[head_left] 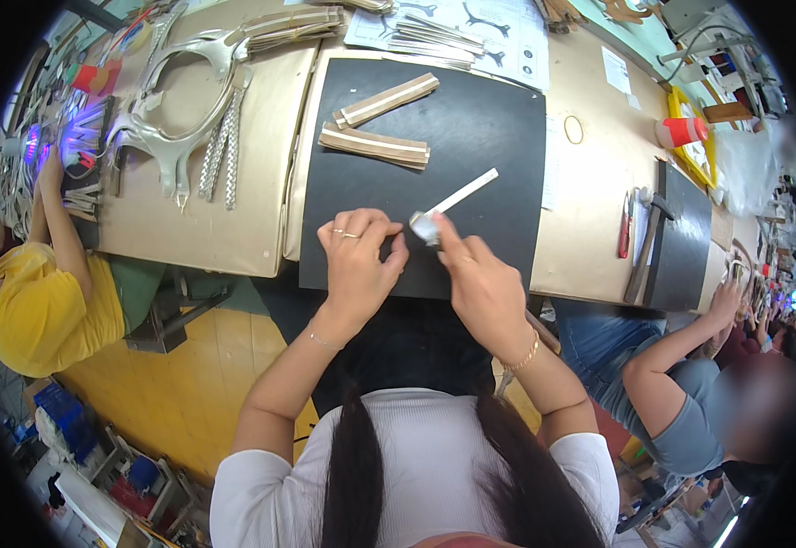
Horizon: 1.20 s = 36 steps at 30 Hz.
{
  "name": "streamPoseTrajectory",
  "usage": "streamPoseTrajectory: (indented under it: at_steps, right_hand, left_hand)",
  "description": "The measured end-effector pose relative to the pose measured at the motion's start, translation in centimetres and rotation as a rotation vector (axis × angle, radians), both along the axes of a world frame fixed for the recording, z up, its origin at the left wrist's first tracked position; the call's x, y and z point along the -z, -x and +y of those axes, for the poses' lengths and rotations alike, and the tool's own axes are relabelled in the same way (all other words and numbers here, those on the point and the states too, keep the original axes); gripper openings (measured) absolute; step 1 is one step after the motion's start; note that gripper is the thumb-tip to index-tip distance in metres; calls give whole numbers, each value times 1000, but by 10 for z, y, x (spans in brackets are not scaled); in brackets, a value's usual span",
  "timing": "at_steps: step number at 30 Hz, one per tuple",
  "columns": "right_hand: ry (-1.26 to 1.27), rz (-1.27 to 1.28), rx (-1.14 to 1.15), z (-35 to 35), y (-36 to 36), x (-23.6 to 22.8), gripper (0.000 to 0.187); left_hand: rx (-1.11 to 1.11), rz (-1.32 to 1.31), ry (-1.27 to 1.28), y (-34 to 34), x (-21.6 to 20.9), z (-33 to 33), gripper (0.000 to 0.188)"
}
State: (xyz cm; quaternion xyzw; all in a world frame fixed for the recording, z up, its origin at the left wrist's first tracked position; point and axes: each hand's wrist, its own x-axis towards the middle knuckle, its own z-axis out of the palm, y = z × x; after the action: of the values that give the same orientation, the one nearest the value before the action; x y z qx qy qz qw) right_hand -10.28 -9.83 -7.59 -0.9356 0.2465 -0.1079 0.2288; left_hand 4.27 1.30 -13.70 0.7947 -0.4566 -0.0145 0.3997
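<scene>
On the black work mat (398,110), my left hand (361,256) rests with its fingers curled and thumb and index finger close together. What it pinches, if anything, is hidden. My right hand (485,283) is closed, its index finger pointing at a small whitish-grey piece (425,226) that is blurred by motion. A narrow white strip (466,191) runs from that piece toward the upper right; I cannot tell whether they are joined. Farther up the mat lie two bundles of brown strips with a pale middle line, an upper bundle (386,100) and a lower bundle (375,146).
Silvery cut-out straps (174,151) and braided bands (227,146) lie left. Printed sheets (508,41) and stacked strips (435,44) are at the back. A hammer (651,242), red-handled tool (626,228) and red-white container (681,131) lie right. Co-workers sit at both sides.
</scene>
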Motion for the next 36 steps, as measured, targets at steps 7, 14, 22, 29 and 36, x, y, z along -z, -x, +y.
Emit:
streamPoseTrajectory:
  at_steps: [7,14,22,29,36]
  right_hand:
    - [-34,-250,144,-20,11,-16,64]
    - [81,-170,270,-55,12,0,50]
    - [44,-88,292,-69,14,3,44]
    - [22,-194,358,-71,16,12,42]
    - [-176,-195,379,-77,20,14,38]
  left_hand:
    - [108,-28,62,2,-6,-4,30]
    - [325,-214,28,18,-14,-45,47]
    - [339,-325,-179,14,-11,-75,35]
    - [358,-347,-175,10,-10,-80,26]
    - [337,-382,-319,11,-12,-87,20]
